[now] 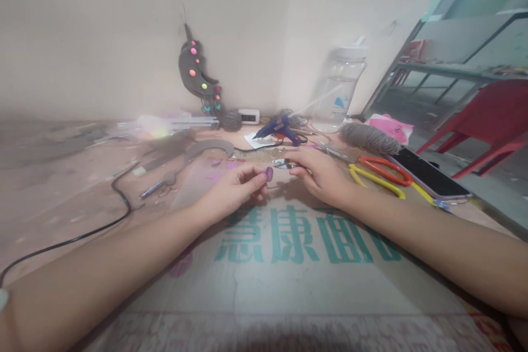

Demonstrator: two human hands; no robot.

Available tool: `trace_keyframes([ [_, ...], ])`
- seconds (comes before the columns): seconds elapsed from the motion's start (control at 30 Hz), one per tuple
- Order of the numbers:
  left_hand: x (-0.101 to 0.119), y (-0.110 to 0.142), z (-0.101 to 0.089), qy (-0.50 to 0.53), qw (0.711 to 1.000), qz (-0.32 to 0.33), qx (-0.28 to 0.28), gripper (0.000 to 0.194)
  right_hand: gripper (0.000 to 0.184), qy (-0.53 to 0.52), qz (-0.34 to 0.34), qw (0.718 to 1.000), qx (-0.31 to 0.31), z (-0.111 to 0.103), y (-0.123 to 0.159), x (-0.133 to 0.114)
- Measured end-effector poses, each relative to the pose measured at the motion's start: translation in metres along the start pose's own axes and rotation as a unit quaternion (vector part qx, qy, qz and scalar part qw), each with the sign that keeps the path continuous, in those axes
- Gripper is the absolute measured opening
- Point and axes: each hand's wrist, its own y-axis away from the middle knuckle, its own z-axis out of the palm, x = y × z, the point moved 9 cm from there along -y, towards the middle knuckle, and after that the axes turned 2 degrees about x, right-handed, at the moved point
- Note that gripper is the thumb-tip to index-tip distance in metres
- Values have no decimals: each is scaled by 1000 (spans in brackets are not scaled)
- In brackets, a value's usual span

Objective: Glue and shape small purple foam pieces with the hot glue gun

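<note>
My left hand [247, 184] pinches a small purple piece [269, 174], rounded and soft-looking, between thumb and fingertips. Just right of it, my right hand [317, 173] is closed around what look like small scissors [284, 165]; their pointed metal blades aim left at the purple piece, and the handles are mostly hidden by my fingers. Both hands are above a cardboard sheet [280, 291] printed with green characters. Beyond them lies a blue glue gun [280, 131], its nozzle over a white paper [258, 141]. Several purple scraps [218, 170] are scattered beyond my left hand.
Large scissors [381, 170] with red and yellow handles, a phone [431, 173] and grey yarn [369, 138] lie on the right. A water bottle [340, 88] stands at the wall, where a grey crescent ornament [193, 69] hangs. A black cable [119, 214] crosses the left side.
</note>
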Motion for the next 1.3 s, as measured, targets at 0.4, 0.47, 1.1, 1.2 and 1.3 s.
trace_keyframes([
  [0.4,2,-1,0,-13,1000,4,-6,32,32,41,-33,999,-4,1,0,-7],
  [0.47,2,-1,0,-11,1000,6,-5,33,32,39,-32,999,0,0,-1,-8],
  [1.1,1,-1,2,-20,1000,16,-17,35,27,25,-17,1000,-6,2,0,-5],
  [1.2,0,-1,2,-16,1000,7,-17,36,26,25,-16,1000,-4,2,0,-4],
  [1.3,0,-1,1,-18,1000,8,-15,36,26,15,-10,1000,4,1,0,-3],
])
